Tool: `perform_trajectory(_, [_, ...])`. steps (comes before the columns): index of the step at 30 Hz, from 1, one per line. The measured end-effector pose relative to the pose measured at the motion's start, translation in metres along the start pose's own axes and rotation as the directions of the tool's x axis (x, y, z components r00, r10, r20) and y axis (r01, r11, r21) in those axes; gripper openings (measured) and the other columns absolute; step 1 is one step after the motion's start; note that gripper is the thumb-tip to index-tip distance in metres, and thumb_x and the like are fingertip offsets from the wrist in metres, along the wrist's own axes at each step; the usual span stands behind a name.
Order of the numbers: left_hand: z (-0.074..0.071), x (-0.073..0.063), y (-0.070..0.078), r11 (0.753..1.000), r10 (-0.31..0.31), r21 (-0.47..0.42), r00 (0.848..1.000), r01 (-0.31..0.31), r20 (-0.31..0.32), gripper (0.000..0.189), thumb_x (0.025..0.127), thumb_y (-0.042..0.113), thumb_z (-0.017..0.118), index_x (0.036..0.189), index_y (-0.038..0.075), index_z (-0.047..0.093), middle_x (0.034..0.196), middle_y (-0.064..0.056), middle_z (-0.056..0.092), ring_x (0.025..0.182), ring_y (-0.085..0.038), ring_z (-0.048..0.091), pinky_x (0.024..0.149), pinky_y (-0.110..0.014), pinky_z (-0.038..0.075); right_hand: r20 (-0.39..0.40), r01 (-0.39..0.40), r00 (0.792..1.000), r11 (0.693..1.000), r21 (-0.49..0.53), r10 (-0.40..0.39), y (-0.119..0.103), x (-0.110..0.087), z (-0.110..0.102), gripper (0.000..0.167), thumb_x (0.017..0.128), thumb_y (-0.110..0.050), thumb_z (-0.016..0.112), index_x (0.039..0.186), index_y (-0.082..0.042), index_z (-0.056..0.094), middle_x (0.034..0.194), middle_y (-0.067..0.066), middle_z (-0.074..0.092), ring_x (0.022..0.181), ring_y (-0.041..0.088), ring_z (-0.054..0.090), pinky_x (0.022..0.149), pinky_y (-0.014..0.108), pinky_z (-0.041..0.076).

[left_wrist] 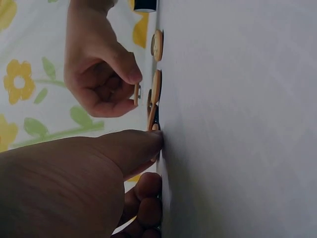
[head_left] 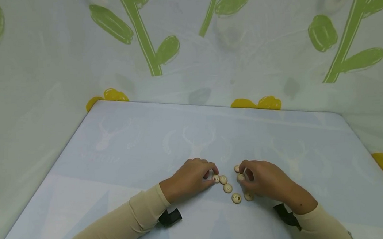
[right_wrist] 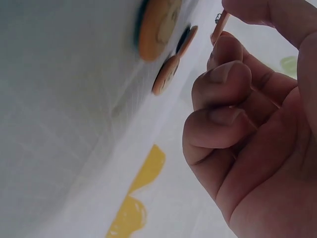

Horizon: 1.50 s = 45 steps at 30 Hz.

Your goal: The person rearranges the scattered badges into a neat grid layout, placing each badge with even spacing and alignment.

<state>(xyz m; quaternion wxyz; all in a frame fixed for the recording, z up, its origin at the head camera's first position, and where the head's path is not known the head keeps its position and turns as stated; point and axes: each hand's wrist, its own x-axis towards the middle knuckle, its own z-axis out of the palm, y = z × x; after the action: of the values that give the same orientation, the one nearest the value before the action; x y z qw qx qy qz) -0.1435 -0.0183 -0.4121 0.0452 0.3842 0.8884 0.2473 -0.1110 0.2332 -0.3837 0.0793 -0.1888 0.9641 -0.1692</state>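
Note:
Several small round wooden discs with faces drawn on them lie on the table. My left hand (head_left: 191, 178) pinches one wooden disc (head_left: 216, 178) at the table surface between thumb and index finger. Touching it on the right is a second disc (head_left: 223, 179). My right hand (head_left: 265, 179) pinches another wooden disc (head_left: 240, 176), held on edge above the table; a small metal bit shows on its side in the right wrist view. Below and between the hands lie a disc (head_left: 227, 188) and another disc (head_left: 236, 198). One disc (head_left: 249, 196) is partly hidden under the right hand.
A pale blue table (head_left: 140, 137) with faint deer-head prints spreads around the hands. Behind it hangs a white cloth (head_left: 194, 60) with green leaves and yellow flowers. Black wrist mounts (head_left: 170, 218) show below the sleeves. One more disc (head_left: 237, 168) sits beyond the right fingertips.

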Motion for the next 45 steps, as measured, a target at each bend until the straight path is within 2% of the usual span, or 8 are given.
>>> perform_trajectory(6, [-0.001, 0.000, 0.000, 1.000, -0.011, -0.009, 1.000, 0.011, -0.002, 0.016, 0.091, 0.027, 0.074, 0.106, 0.021, 0.073, 0.075, 0.010, 0.055, 0.071, -0.005, 0.047, 0.074, -0.025, 0.040, -0.004, -0.028, 1.000, 1.000, -0.002, 0.028, 0.004, 0.000, -0.006, 0.015, 0.086, -0.020, 0.075, 0.097, -0.017, 0.065, 0.070, -0.009, 0.051, 0.059, 0.005, 0.043, 0.052, 0.023, 0.037])
perform_trajectory(12, [-0.001, 0.000, 0.001, 1.000, -0.012, -0.007, 1.000, 0.012, 0.017, 0.016, 0.092, 0.028, 0.073, 0.107, 0.021, 0.073, 0.074, 0.009, 0.055, 0.071, -0.005, 0.047, 0.074, -0.025, 0.040, 0.043, -0.073, 0.996, 0.997, -0.003, 0.073, 0.006, 0.000, -0.008, 0.016, 0.087, -0.022, 0.074, 0.099, -0.016, 0.065, 0.071, -0.007, 0.052, 0.062, 0.007, 0.045, 0.054, 0.024, 0.038])
perform_trajectory(18, [-0.003, 0.000, 0.002, 1.000, -0.006, -0.009, 1.000, 0.006, 0.001, 0.017, 0.091, 0.028, 0.074, 0.107, 0.020, 0.073, 0.075, 0.010, 0.056, 0.071, -0.005, 0.048, 0.076, -0.026, 0.042, 0.008, -0.056, 0.998, 0.998, -0.030, 0.056, 0.010, 0.000, -0.010, 0.017, 0.085, -0.020, 0.075, 0.097, -0.017, 0.063, 0.070, -0.007, 0.051, 0.061, 0.007, 0.044, 0.054, 0.024, 0.038])
perform_trajectory(24, [-0.002, -0.001, 0.001, 1.000, -0.005, -0.007, 1.000, 0.005, 0.014, 0.017, 0.092, 0.029, 0.073, 0.107, 0.021, 0.073, 0.075, 0.010, 0.056, 0.072, -0.005, 0.048, 0.075, -0.026, 0.041, 0.027, -0.079, 0.996, 0.997, -0.003, 0.079, 0.014, -0.001, -0.010, 0.018, 0.086, -0.021, 0.074, 0.099, -0.017, 0.062, 0.067, -0.007, 0.051, 0.057, 0.006, 0.043, 0.050, 0.024, 0.037])
perform_trajectory(29, [-0.002, 0.000, 0.001, 1.000, 0.005, -0.006, 1.000, -0.005, -0.002, 0.017, 0.092, 0.029, 0.074, 0.107, 0.021, 0.073, 0.075, 0.009, 0.056, 0.071, -0.005, 0.048, 0.075, -0.026, 0.041, -0.001, -0.080, 0.997, 0.997, -0.018, 0.080, 0.017, -0.001, -0.011, 0.017, 0.086, -0.019, 0.073, 0.099, -0.017, 0.062, 0.066, -0.007, 0.051, 0.055, 0.007, 0.043, 0.050, 0.024, 0.037])
perform_trajectory(35, [-0.001, -0.002, 0.001, 1.000, -0.005, -0.001, 1.000, 0.005, 0.011, 0.017, 0.092, 0.029, 0.073, 0.106, 0.021, 0.073, 0.074, 0.010, 0.056, 0.071, -0.004, 0.047, 0.076, -0.027, 0.041, 0.021, -0.104, 0.994, 0.995, -0.014, 0.104, 0.021, -0.002, -0.010, 0.016, 0.088, -0.022, 0.072, 0.099, -0.016, 0.062, 0.067, -0.007, 0.051, 0.056, 0.008, 0.044, 0.050, 0.024, 0.037])
perform_trajectory(40, [-0.001, -0.002, 0.000, 1.000, 0.000, -0.003, 1.000, 0.000, -0.007, 0.016, 0.092, 0.028, 0.074, 0.107, 0.021, 0.073, 0.074, 0.010, 0.055, 0.071, -0.005, 0.048, 0.078, -0.028, 0.042, 0.007, -0.090, 0.996, 0.996, -0.022, 0.091, 0.024, -0.002, -0.012, 0.017, 0.087, -0.019, 0.071, 0.100, -0.016, 0.061, 0.066, -0.007, 0.052, 0.055, 0.008, 0.043, 0.050, 0.024, 0.037])
perform_trajectory(45, [0.001, -0.002, -0.001, 1.000, -0.012, -0.002, 1.000, 0.012, 0.010, 0.016, 0.092, 0.029, 0.073, 0.107, 0.022, 0.072, 0.074, 0.011, 0.054, 0.072, -0.005, 0.046, 0.078, -0.028, 0.042, 0.048, -0.129, 0.990, 0.992, -0.005, 0.129, 0.028, -0.002, -0.012, 0.018, 0.087, -0.018, 0.070, 0.101, -0.015, 0.059, 0.068, -0.007, 0.055, 0.056, 0.008, 0.046, 0.051, 0.025, 0.039])
